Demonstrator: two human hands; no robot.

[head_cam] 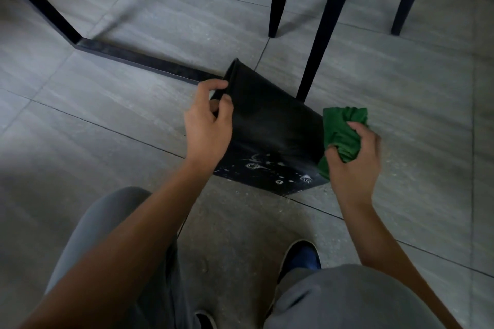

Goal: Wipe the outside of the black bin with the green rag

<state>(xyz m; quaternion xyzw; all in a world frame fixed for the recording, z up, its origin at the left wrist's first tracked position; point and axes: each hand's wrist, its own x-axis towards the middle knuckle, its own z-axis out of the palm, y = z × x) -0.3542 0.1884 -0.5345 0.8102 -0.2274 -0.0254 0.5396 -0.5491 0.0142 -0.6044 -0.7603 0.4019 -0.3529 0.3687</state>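
Right hand [352, 157], fingers curled tight round a bunched dark-green cloth rag [343, 132], held that rag against the right-hand wall of the black plastic bin [270, 131], near the bin's lower corner. Left hand [207, 125] pinched the bin's rim between thumb and fingers, the fingertips hooked over the edge and the thumb on the outer face, and so kept the bin tipped away from the person, its mouth pointing toward the far left and its base edge on the grey tiled floor [107, 120].

The bin stood on the floor just in front of the person's grey-trousered knees [339, 299], beside one thin black chair leg [320, 43] and touching, or nearly touching, the flat black metal foot of a table frame [133, 57]; which of the two could not be told. A dark shoe with a blue inside [302, 259] showed between the knees.

By my judgement the wiping was under way but far from finished: the right side was being worked, while pale dried splashes and ring marks [267, 168] lay along the lower part of the near face. The next move probably called for bringing the rag round onto that near face and rubbing firmly over the spots, with the left hand bracing the rim so the tilted bin would not slide or topple toward the chair leg.
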